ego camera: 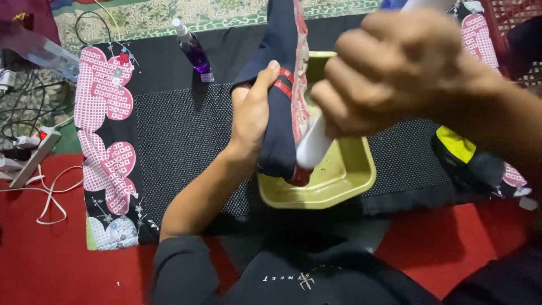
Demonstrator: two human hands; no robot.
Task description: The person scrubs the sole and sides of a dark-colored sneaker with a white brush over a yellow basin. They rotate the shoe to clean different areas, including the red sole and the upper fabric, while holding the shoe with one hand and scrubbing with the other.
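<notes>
1. Plainly, two hands are at work. The left hand (251, 116) is wrapped around one dark navy shoe (280, 85), thumb along its side, holding it upright on edge over the tray. The shoe has two short red stripes near the thumb and a pale, reddish-stained sole facing right.
2. The right hand (389, 70) is closed in a fist around one white brush handle (314, 144), close to the camera. The handle slants down to a dark red tip that touches the lower end of the sole.
3. One yellow-green rectangular tray (344, 175) lies under the shoe, with a few dark specks on its bottom.
4. One small spray bottle (193, 52) with purple liquid and a white nozzle lies beyond the left hand, well apart from the tray.
5. One more shoe (466, 155), black with a yellow patch, lies to the right of the tray, partly hidden by the right forearm.
6. One white power strip (31, 155) with a red switch and several white cables sits at the far left.
7. Everything rests on a black mat (180, 141), dotted in the middle, with a border of pink flower shapes. It lies on a red floor covering (39, 248); a green patterned carpet (152, 14) shows at the top.
</notes>
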